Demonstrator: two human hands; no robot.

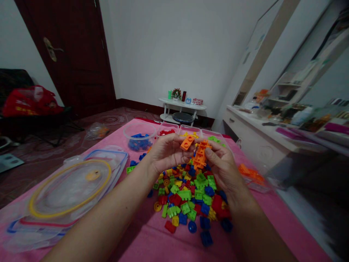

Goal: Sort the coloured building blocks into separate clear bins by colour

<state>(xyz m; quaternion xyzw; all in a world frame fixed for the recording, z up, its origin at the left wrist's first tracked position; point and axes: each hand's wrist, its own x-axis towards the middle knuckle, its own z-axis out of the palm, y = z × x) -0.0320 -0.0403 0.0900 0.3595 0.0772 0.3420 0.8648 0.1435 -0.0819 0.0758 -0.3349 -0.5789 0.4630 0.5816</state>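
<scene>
Above a heap of mixed toy bricks, my left hand pinches a small orange brick with two round studs. Close beside it, my right hand grips a longer orange toy piece between thumb and fingers, its hollow side facing me. The two orange pieces are near each other; whether they touch I cannot tell. Green, blue, red and yellow bricks lie loose below both hands on the pink cloth.
A round tub of blue bricks stands behind, next to clear boxes holding red, yellow and green pieces. At right is a box of orange pieces. Stacked lids lie at left. A cluttered white dresser flanks the right side.
</scene>
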